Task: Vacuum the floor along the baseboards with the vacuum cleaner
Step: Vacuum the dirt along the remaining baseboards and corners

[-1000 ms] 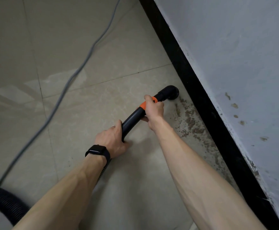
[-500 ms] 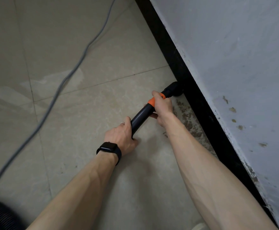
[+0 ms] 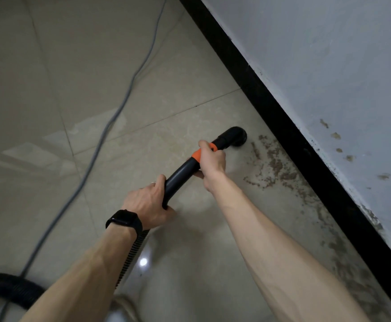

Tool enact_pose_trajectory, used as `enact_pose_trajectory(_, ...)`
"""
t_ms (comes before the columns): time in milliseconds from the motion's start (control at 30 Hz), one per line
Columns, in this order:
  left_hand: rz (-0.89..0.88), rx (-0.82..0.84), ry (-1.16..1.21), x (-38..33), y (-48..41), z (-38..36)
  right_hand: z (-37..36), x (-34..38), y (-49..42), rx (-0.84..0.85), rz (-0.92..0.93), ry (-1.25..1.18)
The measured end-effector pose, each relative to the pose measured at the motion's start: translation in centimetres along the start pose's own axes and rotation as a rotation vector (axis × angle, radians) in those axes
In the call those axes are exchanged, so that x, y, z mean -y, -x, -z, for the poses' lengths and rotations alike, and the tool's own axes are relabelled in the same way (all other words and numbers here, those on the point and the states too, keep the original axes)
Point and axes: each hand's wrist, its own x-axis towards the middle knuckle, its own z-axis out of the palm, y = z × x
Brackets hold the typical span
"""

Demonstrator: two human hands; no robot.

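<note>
I see both forearms stretched forward and down toward the black baseboard. The right hand is curled round the vacuum wand at its orange collar, and the left hand, a black watch on its wrist, grips the wand's rear end farther from the baseboard. The wand's black nozzle sits on the tiled floor near the baseboard without touching it, just beside brown dirt strewn along the baseboard's foot, while the ribbed hose trails back under the left forearm and a grey cord lies well away from the baseboard.
</note>
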Motion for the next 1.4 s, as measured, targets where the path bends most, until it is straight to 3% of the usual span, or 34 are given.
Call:
enact_pose_trajectory(333,-0.048,0.032,-0.127,2.2,3.4,-0.8,-0.1,-5.0,3.0,-0.035,-0.04,-0.119)
enact_pose_trajectory(1400,-0.036,-0.036,0.052,-7.7,-3.3,-0.7,6.0,4.3,-2.7,-0.064,0.041,0.021)
